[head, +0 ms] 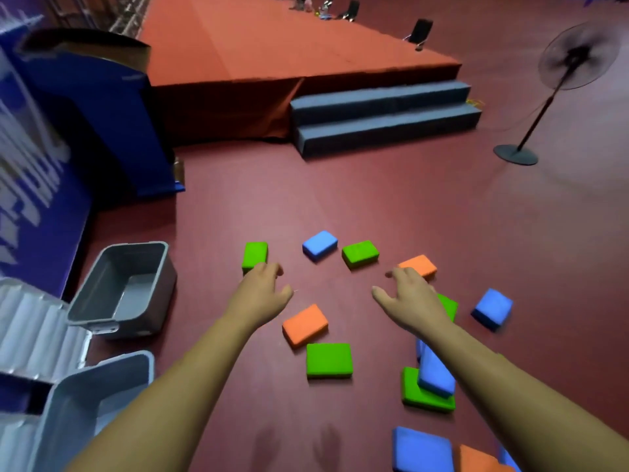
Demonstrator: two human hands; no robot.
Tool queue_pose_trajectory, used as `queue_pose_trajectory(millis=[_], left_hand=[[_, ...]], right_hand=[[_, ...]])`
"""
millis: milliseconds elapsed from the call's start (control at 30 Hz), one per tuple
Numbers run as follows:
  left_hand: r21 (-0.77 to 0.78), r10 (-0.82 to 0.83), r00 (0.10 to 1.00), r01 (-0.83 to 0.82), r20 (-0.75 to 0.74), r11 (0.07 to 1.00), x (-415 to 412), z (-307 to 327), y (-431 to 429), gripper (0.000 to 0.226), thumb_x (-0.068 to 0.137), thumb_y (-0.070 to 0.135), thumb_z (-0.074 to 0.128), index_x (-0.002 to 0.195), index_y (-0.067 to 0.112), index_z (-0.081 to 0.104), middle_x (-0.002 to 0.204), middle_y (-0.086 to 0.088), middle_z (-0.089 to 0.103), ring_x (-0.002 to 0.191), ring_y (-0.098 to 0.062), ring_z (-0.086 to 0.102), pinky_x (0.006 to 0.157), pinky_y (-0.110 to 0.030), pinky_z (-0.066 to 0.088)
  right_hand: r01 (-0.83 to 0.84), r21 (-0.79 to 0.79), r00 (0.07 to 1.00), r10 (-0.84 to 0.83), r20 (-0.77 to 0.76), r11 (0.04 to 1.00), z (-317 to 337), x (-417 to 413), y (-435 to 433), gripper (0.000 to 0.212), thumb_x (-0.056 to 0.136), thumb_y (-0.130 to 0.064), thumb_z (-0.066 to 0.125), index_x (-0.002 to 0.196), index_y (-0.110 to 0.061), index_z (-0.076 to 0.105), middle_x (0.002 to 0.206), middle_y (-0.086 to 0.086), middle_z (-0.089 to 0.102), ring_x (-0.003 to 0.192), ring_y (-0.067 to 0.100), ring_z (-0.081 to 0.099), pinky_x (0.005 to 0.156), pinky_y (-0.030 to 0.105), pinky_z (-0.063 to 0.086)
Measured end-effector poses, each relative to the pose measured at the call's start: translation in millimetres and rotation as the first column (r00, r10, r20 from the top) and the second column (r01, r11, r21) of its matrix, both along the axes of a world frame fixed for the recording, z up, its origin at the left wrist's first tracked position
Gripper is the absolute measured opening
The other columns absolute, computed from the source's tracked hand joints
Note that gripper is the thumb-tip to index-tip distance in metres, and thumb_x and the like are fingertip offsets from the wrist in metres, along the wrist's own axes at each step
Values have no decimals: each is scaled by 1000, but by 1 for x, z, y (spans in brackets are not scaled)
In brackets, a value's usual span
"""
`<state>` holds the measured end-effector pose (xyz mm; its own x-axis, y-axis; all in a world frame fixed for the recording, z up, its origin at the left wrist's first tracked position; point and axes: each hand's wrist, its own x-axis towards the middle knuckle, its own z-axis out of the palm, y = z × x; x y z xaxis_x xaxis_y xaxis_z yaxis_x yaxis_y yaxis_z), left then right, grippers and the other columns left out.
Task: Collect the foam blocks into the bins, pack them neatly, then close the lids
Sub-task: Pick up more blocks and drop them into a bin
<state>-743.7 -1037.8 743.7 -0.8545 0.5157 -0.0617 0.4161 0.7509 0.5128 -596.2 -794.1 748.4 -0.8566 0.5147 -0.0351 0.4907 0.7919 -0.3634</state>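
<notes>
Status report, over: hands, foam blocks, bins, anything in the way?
Left hand open, right hand open, both empty. Left fingers near green rectangular foam block; others scattered on red floor. Grey plastic bin open, empty. Nothing in the way.

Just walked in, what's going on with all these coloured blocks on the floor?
A person is reaching both bare hands out over foam blocks scattered on the red floor. The left hand is by a green block, the right hand by an orange block; neither holds anything yet. On the left, the far bin and the near bin stand open; no blocks show in the far one.
</notes>
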Motion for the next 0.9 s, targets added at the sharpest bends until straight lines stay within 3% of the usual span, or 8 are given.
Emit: queue_pose_trajectory(millis=[167, 333, 700, 900], left_hand=[[-71, 118, 993, -118, -10, 990, -67, -24, 5, 44, 89, 37, 59, 126, 13, 55, 128, -11, 56, 122, -30, 53, 101, -42, 43], [-203, 131, 991, -127, 6, 971, -136, -75, 23, 57, 92, 45, 55, 143, 20, 46, 139, -8, 49, 130, -29, 46, 107, -40, 37], [-331, -64, 978, 128, 199, 935, -341, -266, 112, 54, 93, 50, 48, 137, 21, 44, 139, -10, 42, 126, -31, 47, 102, -39, 39], [-409, -122, 938, 256, 326, 876, -412, -411, 144, 60, 86, 53, 56, 135, 19, 45, 137, -9, 41, 126, -30, 46, 99, -40, 38]], right_hand=[[-133, -40, 989, 135, 57, 990, -23, -103, 10, 52, 90, -51, 55, 130, -19, 53, 128, 8, 54, 126, 28, 49, 101, 43, 39], [-175, -52, 969, 182, 166, 983, -64, -188, 21, 59, 91, -53, 52, 137, -18, 48, 134, 8, 51, 129, 28, 46, 102, 42, 37], [-75, -64, 914, 94, 394, 995, -231, -380, 71, 64, 89, -58, 51, 139, -18, 46, 135, 10, 50, 128, 31, 48, 101, 44, 40], [-14, -124, 858, 76, 508, 992, -377, -443, 97, 60, 90, -54, 51, 137, -16, 47, 131, 12, 51, 126, 32, 49, 100, 44, 40]])
